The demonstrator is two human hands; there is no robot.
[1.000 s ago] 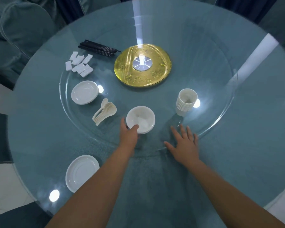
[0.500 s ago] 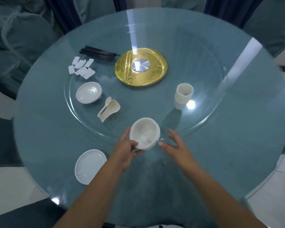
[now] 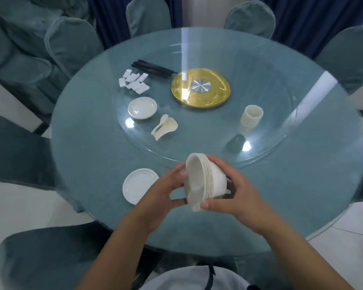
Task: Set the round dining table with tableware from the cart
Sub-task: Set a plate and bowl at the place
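Both hands grip stack of white bowls [image 3: 205,181], tipped on its side, mouth facing left, held above near table edge. Right hand [image 3: 233,195] wraps stack's base and rims; left hand [image 3: 164,193] curls fingers at open mouth. White plate [image 3: 139,184] just left of left hand. Beyond hands, on glass turntable [image 3: 281,130]: soup spoons [image 3: 165,129], small plates [image 3: 142,107], stacked cups [image 3: 251,118]. Farther: gold hub [image 3: 200,89], chopstick rests [image 3: 134,83], black chopsticks [image 3: 153,69].

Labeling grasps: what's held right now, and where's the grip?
A stack of bowls, tipped on its side above the table. Right hand grips the outer walls and base; left hand holds the rim side.
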